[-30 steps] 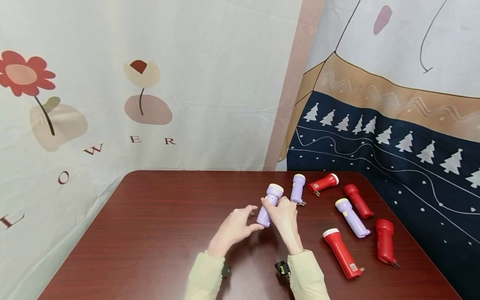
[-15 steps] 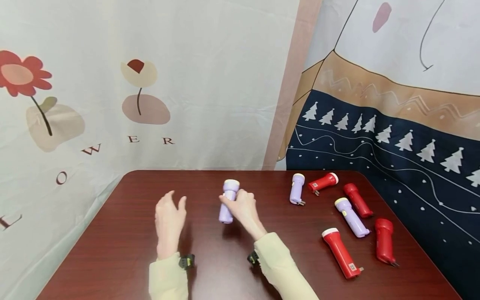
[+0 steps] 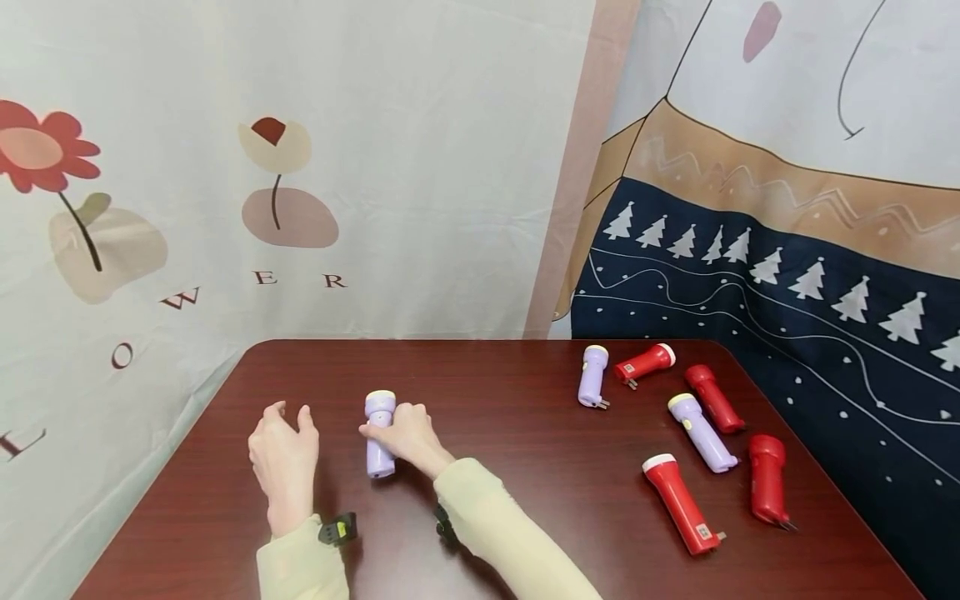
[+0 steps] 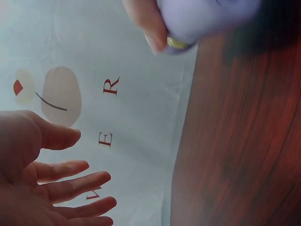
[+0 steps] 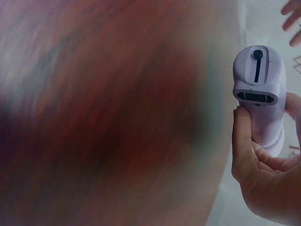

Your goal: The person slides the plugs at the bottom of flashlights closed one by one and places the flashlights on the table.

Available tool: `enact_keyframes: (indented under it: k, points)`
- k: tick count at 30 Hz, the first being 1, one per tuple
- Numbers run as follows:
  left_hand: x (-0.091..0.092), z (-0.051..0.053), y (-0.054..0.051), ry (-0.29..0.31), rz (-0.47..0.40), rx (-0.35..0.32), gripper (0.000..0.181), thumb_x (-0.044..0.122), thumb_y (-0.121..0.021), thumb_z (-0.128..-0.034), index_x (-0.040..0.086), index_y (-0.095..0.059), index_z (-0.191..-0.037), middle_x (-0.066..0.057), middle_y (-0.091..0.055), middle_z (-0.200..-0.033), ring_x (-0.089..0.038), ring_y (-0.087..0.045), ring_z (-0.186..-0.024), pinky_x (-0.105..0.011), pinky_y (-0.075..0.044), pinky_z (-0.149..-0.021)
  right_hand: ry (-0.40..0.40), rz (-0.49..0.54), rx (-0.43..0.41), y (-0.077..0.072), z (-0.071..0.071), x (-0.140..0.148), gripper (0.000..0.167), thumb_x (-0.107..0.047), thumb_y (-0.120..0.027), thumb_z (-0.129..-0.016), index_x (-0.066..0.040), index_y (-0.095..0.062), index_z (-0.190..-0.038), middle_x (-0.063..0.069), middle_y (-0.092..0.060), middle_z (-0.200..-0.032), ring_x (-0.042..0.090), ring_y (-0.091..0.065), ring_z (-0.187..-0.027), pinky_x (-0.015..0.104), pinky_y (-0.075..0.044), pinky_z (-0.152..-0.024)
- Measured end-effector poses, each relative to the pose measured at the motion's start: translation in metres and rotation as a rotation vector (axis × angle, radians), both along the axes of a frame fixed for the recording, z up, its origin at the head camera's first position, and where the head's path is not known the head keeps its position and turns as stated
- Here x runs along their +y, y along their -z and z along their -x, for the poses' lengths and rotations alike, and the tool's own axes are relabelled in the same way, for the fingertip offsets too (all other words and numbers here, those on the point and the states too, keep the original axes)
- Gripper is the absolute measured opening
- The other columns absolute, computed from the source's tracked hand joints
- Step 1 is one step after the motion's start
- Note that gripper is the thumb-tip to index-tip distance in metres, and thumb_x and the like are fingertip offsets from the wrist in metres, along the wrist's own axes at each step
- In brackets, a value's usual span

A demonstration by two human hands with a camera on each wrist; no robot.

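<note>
My right hand (image 3: pixel 412 436) grips a lilac flashlight (image 3: pixel 380 460) around its body, with the pale-rimmed head pointing away from me. In the right wrist view, the flashlight's tail (image 5: pixel 257 75) has a dark slot and a recess, while fingers and thumb wrap the body. A yellow switch shows on the lilac flashlight (image 4: pixel 211 19) in the left wrist view. To its left, apart from it, my left hand (image 3: pixel 285 458) is held with fingers spread and nothing in it. Whether the flashlight touches the table is hard to tell.
On the right side of the brown table (image 3: pixel 510 392) lie several more flashlights: lilac ones (image 3: pixel 593 377) (image 3: pixel 703 435) and red ones (image 3: pixel 647 362) (image 3: pixel 716 400) (image 3: pixel 768 479) (image 3: pixel 681 506). Printed cloth (image 3: pixel 435 208) hangs behind the table.
The right hand has carried the lilac flashlight left across the table, away from the others. The left hand, first beside the flashlight, has moved left and away from it.
</note>
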State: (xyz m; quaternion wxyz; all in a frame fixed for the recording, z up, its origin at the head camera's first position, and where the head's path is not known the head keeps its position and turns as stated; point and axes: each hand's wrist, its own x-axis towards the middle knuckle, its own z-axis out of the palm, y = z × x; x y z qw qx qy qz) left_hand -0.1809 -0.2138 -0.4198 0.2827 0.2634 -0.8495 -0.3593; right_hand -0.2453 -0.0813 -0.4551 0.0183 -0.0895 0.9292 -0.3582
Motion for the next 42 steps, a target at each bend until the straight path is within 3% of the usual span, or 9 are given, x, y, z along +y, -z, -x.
enact_keyframes:
  k: [9, 15, 21, 26, 30, 36, 42]
  points:
    - [0.0, 0.001, 0.005, 0.015, 0.028, -0.01, 0.038, 0.02, -0.05, -0.0936, -0.01, -0.054, -0.118, -0.032, -0.059, -0.114, -0.054, -0.05, -0.107, -0.062, -0.039, -0.087, 0.019, -0.007, -0.033, 0.009, -0.007, -0.024, 0.044, -0.053, -0.075, -0.07, -0.01, -0.062, -0.07, 0.003, -0.06, -0.065, 0.021, -0.061, -0.061, 0.028, -0.048, -0.054]
    - [0.0, 0.002, 0.006, 0.033, 0.036, -0.035, 0.037, 0.02, -0.05, -0.094, -0.008, -0.055, -0.117, -0.032, -0.06, -0.113, -0.053, -0.052, -0.108, -0.061, -0.04, -0.085, 0.06, -0.017, 0.011, 0.011, -0.01, -0.031, 0.049, -0.055, -0.075, -0.069, -0.008, -0.063, -0.073, 0.007, -0.06, -0.07, 0.026, -0.064, -0.069, 0.03, -0.05, -0.059]
    - [0.002, 0.001, 0.003, 0.043, 0.05, -0.053, 0.036, 0.021, -0.051, -0.094, -0.008, -0.057, -0.115, -0.032, -0.061, -0.11, -0.053, -0.053, -0.106, -0.06, -0.041, -0.084, 0.07, -0.085, 0.075, 0.009, -0.013, -0.032, 0.053, -0.059, -0.075, -0.068, -0.007, -0.064, -0.076, 0.006, -0.061, -0.067, 0.023, -0.064, -0.062, 0.028, -0.048, -0.052]
    - [0.005, 0.002, 0.001, 0.07, 0.058, -0.058, 0.034, 0.021, -0.05, -0.094, -0.006, -0.059, -0.113, -0.028, -0.065, -0.107, -0.052, -0.055, -0.103, -0.059, -0.042, -0.082, 0.056, -0.127, 0.082, 0.008, -0.011, -0.028, 0.053, -0.059, -0.071, -0.073, -0.006, -0.066, -0.077, 0.008, -0.063, -0.07, 0.023, -0.064, -0.064, 0.029, -0.048, -0.053]
    - [0.011, 0.005, 0.0, 0.126, 0.068, -0.104, 0.035, 0.023, -0.05, -0.0937, -0.004, -0.06, -0.114, -0.024, -0.068, -0.106, -0.053, -0.058, -0.099, -0.058, -0.044, -0.078, 0.033, -0.161, 0.093, 0.007, -0.006, -0.017, 0.05, -0.057, -0.066, -0.078, -0.007, -0.067, -0.079, 0.011, -0.066, -0.076, 0.025, -0.067, -0.069, 0.031, -0.048, -0.054]
    - [0.021, 0.009, 0.002, 0.276, 0.087, -0.262, 0.039, 0.026, -0.052, -0.0923, -0.004, -0.057, -0.118, -0.025, -0.066, -0.109, -0.052, -0.059, -0.098, -0.057, -0.046, -0.078, 0.009, -0.155, 0.093, -0.002, 0.009, 0.017, 0.043, -0.052, -0.059, -0.085, -0.01, -0.068, -0.088, 0.01, -0.071, -0.088, 0.028, -0.069, -0.079, 0.035, -0.051, -0.06]
    - [0.028, 0.013, 0.007, 0.37, 0.114, -0.351, 0.042, 0.028, -0.059, -0.0875, -0.004, -0.057, -0.115, -0.029, -0.064, -0.104, -0.052, -0.06, -0.088, -0.055, -0.047, -0.069, 0.065, -0.142, 0.096, -0.018, 0.034, 0.07, 0.044, -0.05, -0.055, -0.09, -0.01, -0.069, -0.102, 0.009, -0.072, -0.098, 0.03, -0.069, -0.087, 0.039, -0.054, -0.068]
